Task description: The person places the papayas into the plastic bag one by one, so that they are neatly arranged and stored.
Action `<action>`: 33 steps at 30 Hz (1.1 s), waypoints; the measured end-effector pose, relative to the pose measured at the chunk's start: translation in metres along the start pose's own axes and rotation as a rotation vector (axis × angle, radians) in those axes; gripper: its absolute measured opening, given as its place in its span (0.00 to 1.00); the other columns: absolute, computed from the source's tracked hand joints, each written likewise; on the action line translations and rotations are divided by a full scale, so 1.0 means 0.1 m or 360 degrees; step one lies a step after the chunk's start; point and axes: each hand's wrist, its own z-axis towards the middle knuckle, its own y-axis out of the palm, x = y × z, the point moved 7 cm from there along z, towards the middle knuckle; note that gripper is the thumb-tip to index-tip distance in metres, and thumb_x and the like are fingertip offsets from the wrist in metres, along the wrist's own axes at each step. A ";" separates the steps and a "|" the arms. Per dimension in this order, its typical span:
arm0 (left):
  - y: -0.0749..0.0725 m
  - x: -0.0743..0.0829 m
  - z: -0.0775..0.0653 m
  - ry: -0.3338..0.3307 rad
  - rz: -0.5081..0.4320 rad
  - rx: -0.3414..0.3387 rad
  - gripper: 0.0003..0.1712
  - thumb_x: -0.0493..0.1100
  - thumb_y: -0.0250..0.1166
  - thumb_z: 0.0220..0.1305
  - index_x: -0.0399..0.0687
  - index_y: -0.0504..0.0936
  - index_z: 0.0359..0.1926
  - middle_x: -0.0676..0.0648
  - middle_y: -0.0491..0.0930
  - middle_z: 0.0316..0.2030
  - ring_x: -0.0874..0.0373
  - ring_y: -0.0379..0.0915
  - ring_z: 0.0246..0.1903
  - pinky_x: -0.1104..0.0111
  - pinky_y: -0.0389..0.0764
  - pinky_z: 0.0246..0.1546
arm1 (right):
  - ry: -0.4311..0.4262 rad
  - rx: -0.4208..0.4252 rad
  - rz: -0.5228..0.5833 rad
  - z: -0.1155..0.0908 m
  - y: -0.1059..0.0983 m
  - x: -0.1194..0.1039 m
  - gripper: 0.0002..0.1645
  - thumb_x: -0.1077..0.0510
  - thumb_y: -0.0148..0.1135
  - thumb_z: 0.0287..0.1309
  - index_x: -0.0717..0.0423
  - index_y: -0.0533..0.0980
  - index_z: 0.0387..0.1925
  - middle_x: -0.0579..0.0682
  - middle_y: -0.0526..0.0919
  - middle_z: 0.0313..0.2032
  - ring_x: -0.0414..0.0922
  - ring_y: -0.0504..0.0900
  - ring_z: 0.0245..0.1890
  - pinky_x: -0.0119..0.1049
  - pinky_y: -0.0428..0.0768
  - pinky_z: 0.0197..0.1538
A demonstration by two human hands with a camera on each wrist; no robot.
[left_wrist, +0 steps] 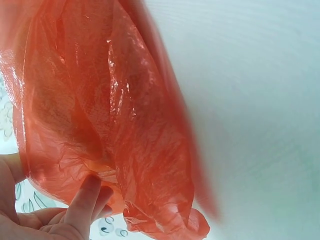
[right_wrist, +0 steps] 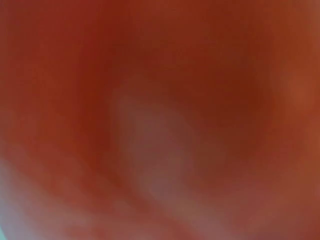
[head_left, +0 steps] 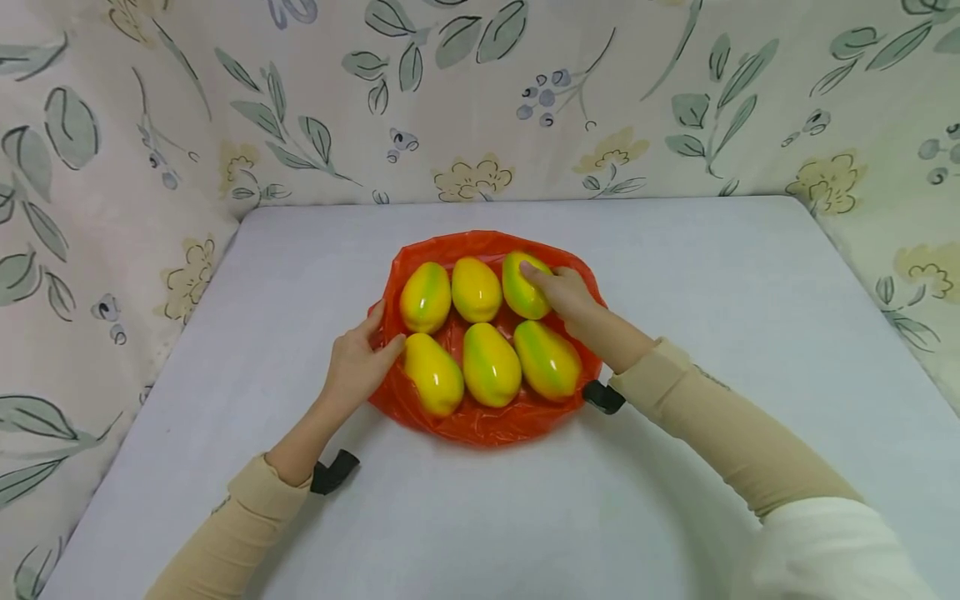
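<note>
A red plastic bag (head_left: pixel 480 429) lies spread open on the table, its rim standing up around two rows of three glossy yellow-green fruits, shaped like mangoes or papayas. The left hand (head_left: pixel 358 358) grips the bag's left rim, thumb inside and fingers outside. Its fingers (left_wrist: pixel 82 205) press against the crinkled bag (left_wrist: pixel 145 135) in the left wrist view. At the back right, the right hand (head_left: pixel 566 293) holds the corner fruit (head_left: pixel 522 287), its thumb across the top and the other fingers hidden. Blurred red plastic (right_wrist: pixel 210 65) fills the right wrist view.
The white-covered table (head_left: pixel 480 517) extends around the bag on all sides. Behind it and along the sides hangs a floral cloth (head_left: pixel 465 100). Black wrist-camera mounts (head_left: pixel 335 472) stick out beside both wrists, the right one close to the bag's edge.
</note>
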 end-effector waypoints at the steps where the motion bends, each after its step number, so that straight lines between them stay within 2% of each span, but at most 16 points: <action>1: 0.00 0.00 0.00 0.0002 0.0001 0.0000 0.36 0.44 0.59 0.67 0.38 0.59 0.72 0.52 0.57 0.12 0.56 0.54 0.16 0.73 0.63 0.18 | 0.0002 0.0010 -0.0004 0.01 0.00 0.00 0.46 0.39 0.51 0.68 0.63 0.50 0.73 0.58 0.64 0.62 0.53 0.65 0.59 0.43 0.66 0.66; 5: 0.00 0.00 0.00 -0.0003 0.0017 -0.0002 0.36 0.44 0.59 0.67 0.37 0.59 0.72 0.51 0.58 0.13 0.55 0.55 0.17 0.73 0.64 0.19 | -0.0018 0.0034 -0.0013 0.05 0.02 0.03 0.45 0.40 0.51 0.68 0.64 0.51 0.73 0.59 0.65 0.62 0.53 0.65 0.59 0.43 0.65 0.66; 12: 0.01 -0.01 0.01 -0.0037 0.0018 -0.0012 0.36 0.44 0.59 0.67 0.39 0.59 0.72 0.48 0.65 0.15 0.54 0.59 0.19 0.73 0.67 0.21 | -0.0028 0.0025 -0.0002 0.08 0.05 0.09 0.46 0.40 0.51 0.68 0.63 0.49 0.73 0.59 0.64 0.63 0.54 0.64 0.60 0.45 0.65 0.66; 21: 0.01 -0.01 0.02 -0.0008 0.0020 -0.0003 0.36 0.44 0.58 0.67 0.38 0.59 0.72 0.49 0.64 0.14 0.54 0.59 0.19 0.73 0.68 0.21 | -0.0053 0.0018 -0.0098 0.08 0.09 0.16 0.44 0.41 0.52 0.68 0.62 0.49 0.73 0.59 0.63 0.63 0.55 0.65 0.59 0.46 0.66 0.65; 33: 0.01 -0.03 0.02 -0.0014 0.0009 -0.0025 0.36 0.44 0.57 0.67 0.39 0.59 0.73 0.49 0.63 0.15 0.53 0.60 0.22 0.73 0.70 0.23 | -0.0048 0.0015 -0.0094 0.04 0.11 0.20 0.45 0.42 0.54 0.67 0.61 0.50 0.73 0.59 0.64 0.62 0.54 0.65 0.59 0.47 0.67 0.65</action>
